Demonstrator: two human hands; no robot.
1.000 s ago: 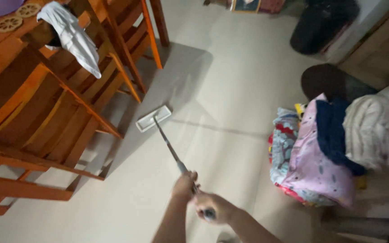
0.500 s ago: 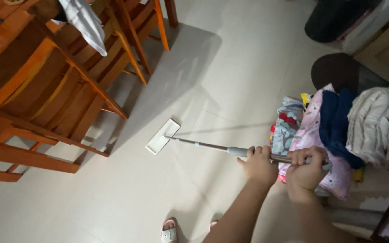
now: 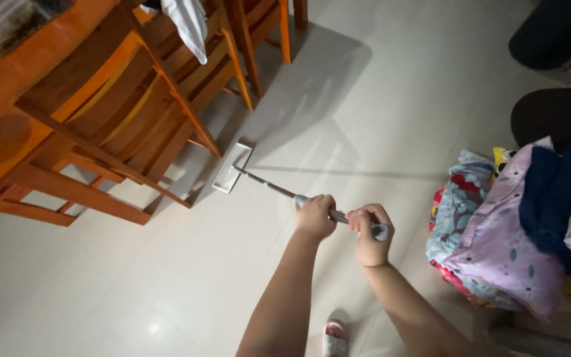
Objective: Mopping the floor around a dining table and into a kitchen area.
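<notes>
We've got both fists wrapped round the flat mop's (image 3: 259, 184) handle: our left hand (image 3: 314, 215) closed lower down, our right hand (image 3: 367, 231) clenched at the top end. The mop's pad lies on the pale tiled floor (image 3: 365, 112), just beside the wooden chair (image 3: 127, 112) legs.

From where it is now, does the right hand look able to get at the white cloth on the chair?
Probably not: the right hand grips the mop handle, and the white cloth hangs on a wooden chair well past the mop head.
</notes>
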